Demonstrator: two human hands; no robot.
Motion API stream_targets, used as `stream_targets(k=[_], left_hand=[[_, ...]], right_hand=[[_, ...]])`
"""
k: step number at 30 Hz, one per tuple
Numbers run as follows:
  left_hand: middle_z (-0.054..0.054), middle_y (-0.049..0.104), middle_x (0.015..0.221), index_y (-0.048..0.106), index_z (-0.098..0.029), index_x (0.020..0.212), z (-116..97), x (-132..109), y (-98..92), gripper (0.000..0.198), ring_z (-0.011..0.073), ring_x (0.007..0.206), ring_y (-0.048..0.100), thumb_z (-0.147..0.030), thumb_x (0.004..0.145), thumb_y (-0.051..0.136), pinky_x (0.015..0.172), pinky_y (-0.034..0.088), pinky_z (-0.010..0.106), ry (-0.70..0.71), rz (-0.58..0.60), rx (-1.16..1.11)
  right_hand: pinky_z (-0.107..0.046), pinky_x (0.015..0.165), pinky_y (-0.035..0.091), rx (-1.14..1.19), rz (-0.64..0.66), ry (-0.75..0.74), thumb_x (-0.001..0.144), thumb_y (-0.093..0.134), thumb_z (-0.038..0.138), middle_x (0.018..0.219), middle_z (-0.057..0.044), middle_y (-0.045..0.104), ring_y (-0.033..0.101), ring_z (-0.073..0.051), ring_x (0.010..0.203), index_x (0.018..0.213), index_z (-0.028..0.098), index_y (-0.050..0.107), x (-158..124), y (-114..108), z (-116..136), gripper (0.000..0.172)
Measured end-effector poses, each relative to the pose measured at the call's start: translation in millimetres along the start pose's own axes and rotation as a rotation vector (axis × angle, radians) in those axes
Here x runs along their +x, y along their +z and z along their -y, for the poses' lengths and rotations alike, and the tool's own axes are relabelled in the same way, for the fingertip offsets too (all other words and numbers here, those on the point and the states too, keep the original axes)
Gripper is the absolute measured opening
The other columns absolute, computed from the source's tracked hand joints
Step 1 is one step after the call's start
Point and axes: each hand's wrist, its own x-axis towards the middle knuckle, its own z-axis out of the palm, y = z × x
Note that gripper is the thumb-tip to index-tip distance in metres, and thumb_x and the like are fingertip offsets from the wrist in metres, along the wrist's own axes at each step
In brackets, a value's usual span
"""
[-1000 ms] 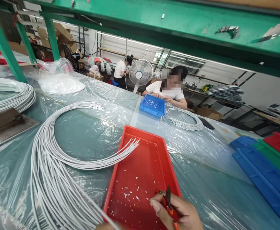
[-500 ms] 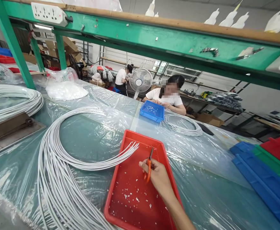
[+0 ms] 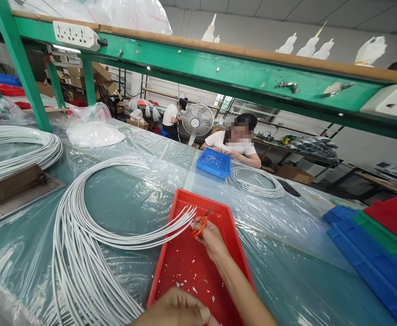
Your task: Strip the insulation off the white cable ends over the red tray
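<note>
Orange-handled scissors (image 3: 200, 226) are held in my right hand (image 3: 212, 240), blades pointing up and away over the red tray (image 3: 157, 271). My right fingers are close beside the tips of the white cables (image 3: 130, 240); whether they touch is unclear. These cables curve in a large loose bundle from the table over the tray's left wall. Small white scraps (image 3: 194, 290) lie on the tray's floor. At the bottom edge, my left hand (image 3: 178, 308) is over the tray's near end, its fingers curled together. What they hold, if anything, is hidden.
A second cable coil (image 3: 18, 149) and a rusty metal block (image 3: 11, 190) are at the left. Across the plastic-covered table, a co-worker sits behind a blue tray (image 3: 215, 163). Stacked trays (image 3: 361, 253) stand at the right. A green shelf beam (image 3: 184, 59) crosses above.
My right hand has moved left and slightly away, bringing the scissors beside the cable tips. The scissors have turned to point more to the right. My left hand has come into view at the bottom.
</note>
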Motion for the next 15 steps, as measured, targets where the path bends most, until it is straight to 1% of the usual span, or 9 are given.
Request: stream_targets(k=[1, 3, 5, 6, 9, 12, 15], left_hand=[[-0.001, 0.060, 0.046, 0.070, -0.010, 0.067, -4, 3, -0.7, 0.033, 0.0042, 0.036, 0.048, -0.043, 0.069, 0.066, 0.039, 0.031, 0.014, 0.019, -0.016, -0.010], [0.005, 0.067, 0.055, 0.069, -0.010, 0.073, -10, 7, -2.8, 0.033, 0.0083, 0.041, 0.056, -0.042, 0.071, 0.063, 0.042, 0.039, 0.016, 0.050, -0.070, -0.061], [0.007, 0.069, 0.060, 0.068, -0.009, 0.078, -13, 10, -6.4, 0.028, 0.0110, 0.045, 0.061, -0.036, 0.073, 0.061, 0.047, 0.045, 0.019, 0.086, -0.122, -0.124], [0.007, 0.069, 0.061, 0.068, -0.009, 0.080, -13, 12, -8.7, 0.026, 0.0112, 0.047, 0.062, -0.033, 0.073, 0.061, 0.049, 0.047, 0.019, 0.098, -0.141, -0.149], [0.007, 0.068, 0.063, 0.067, -0.008, 0.084, -9, 20, -16.2, 0.024, 0.0110, 0.049, 0.062, -0.028, 0.074, 0.059, 0.050, 0.047, 0.019, 0.103, -0.158, -0.180], [0.008, 0.068, 0.064, 0.066, -0.007, 0.086, -6, 26, -21.4, 0.024, 0.0105, 0.049, 0.062, -0.027, 0.075, 0.058, 0.050, 0.047, 0.018, 0.110, -0.156, -0.187], [0.008, 0.069, 0.065, 0.066, -0.006, 0.087, -8, 29, -22.8, 0.023, 0.0101, 0.050, 0.062, -0.024, 0.076, 0.057, 0.050, 0.047, 0.018, 0.126, -0.167, -0.197]], right_hand=[[-0.019, 0.049, 0.044, 0.004, 0.003, -0.002, 0.084, 0.055, 0.020, 0.073, 0.003, 0.054, 0.052, -0.007, 0.055, 0.091, 0.013, 0.053, -3, -2, 0, 0.010], [-0.019, 0.048, 0.043, -0.001, 0.011, -0.018, 0.083, 0.057, 0.020, 0.071, 0.004, 0.055, 0.053, -0.007, 0.055, 0.088, 0.013, 0.053, -9, -6, -1, 0.010], [-0.019, 0.047, 0.041, -0.020, 0.011, -0.065, 0.081, 0.059, 0.019, 0.066, 0.005, 0.054, 0.051, -0.007, 0.052, 0.081, 0.013, 0.052, -15, -10, -2, 0.009], [-0.019, 0.047, 0.040, -0.033, 0.006, -0.099, 0.080, 0.060, 0.018, 0.063, 0.006, 0.052, 0.050, -0.006, 0.050, 0.078, 0.013, 0.052, -17, -12, -2, 0.010], [-0.019, 0.049, 0.038, -0.074, -0.020, -0.216, 0.079, 0.061, 0.019, 0.061, 0.007, 0.049, 0.047, -0.006, 0.050, 0.073, 0.014, 0.050, -20, -14, -2, 0.013], [-0.020, 0.050, 0.036, -0.116, -0.051, -0.316, 0.078, 0.061, 0.022, 0.062, 0.007, 0.047, 0.045, -0.007, 0.051, 0.075, 0.014, 0.050, -19, -12, 1, 0.015], [-0.023, 0.057, 0.039, -0.175, -0.056, -0.418, 0.076, 0.063, 0.022, 0.066, 0.006, 0.049, 0.048, -0.009, 0.058, 0.075, 0.015, 0.049, -20, -9, 6, 0.016]])
